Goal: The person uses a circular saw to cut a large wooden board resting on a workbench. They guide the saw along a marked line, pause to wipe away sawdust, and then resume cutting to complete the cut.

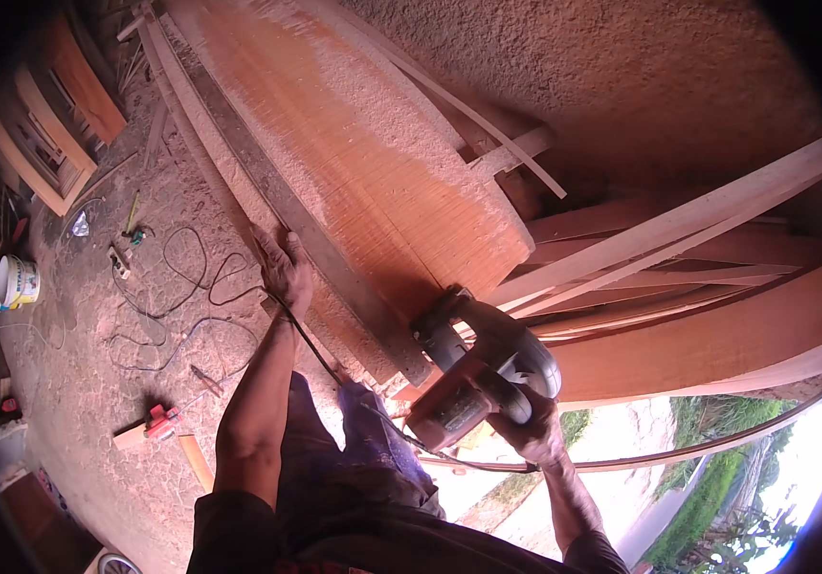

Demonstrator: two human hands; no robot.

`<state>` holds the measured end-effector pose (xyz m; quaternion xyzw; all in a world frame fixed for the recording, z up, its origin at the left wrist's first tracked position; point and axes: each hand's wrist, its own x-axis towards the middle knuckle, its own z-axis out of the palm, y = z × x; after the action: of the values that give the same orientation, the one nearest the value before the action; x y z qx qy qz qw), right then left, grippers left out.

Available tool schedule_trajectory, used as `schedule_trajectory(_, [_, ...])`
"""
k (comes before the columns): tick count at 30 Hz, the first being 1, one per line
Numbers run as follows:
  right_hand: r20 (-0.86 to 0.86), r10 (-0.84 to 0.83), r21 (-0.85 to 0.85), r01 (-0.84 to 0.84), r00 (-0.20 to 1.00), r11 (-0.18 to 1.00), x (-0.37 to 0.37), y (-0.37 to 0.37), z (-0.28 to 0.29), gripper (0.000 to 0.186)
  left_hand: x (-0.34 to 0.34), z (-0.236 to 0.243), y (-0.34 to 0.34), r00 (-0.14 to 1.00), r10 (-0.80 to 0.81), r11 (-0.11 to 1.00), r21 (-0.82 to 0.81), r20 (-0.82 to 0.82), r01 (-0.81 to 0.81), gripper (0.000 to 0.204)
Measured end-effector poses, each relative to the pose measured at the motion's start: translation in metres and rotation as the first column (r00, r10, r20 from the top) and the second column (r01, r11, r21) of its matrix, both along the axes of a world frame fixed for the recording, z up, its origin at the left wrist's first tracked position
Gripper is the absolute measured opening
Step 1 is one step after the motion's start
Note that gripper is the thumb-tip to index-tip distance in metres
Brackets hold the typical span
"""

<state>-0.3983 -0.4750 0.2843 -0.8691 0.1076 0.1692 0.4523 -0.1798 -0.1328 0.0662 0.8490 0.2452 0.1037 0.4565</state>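
Note:
In my right hand (533,430) is the rear handle of a circular saw (473,368), my fingers wrapped around it. The saw sits at the near end of a wide orange-brown plank (373,206), which is partly covered in sawdust. Along the plank's left side runs a long dark straight strip (311,234). My left hand (287,273) rests, fingers spread, on the sawdust-covered wood left of that strip. A black power cord (311,342) passes beside my left wrist and curves down toward the saw.
Long boards and offcuts (698,325) lie stacked at the right. A rough wall (612,77) stands beyond the plank. On the dusty floor at the left are a loose looping cable (167,311), a red tool (157,421), a white bucket (17,282) and wooden frames (43,143).

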Motion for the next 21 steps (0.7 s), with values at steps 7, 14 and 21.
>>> schedule_trajectory(7, [0.117, 0.077, 0.066, -0.085, 0.99, 0.994, 0.004, 0.008, -0.002, 0.028, 0.004, -0.012, 0.004, 0.976, -0.03, 0.963, 0.27, 0.214, -0.03, 0.075])
schedule_trajectory(14, [-0.112, 0.14, 0.092, -0.13, 0.984, 0.987, 0.007, 0.006, 0.003, 0.051, 0.004, -0.011, 0.003, 0.969, -0.033, 0.972, 0.232, 0.244, -0.026, 0.071])
schedule_trajectory(21, [-0.118, 0.197, 0.085, -0.188, 0.973, 0.978, 0.009, -0.001, -0.003, 0.052, 0.005, -0.009, -0.003, 0.971, -0.021, 0.98, 0.197, 0.24, -0.028, 0.068])
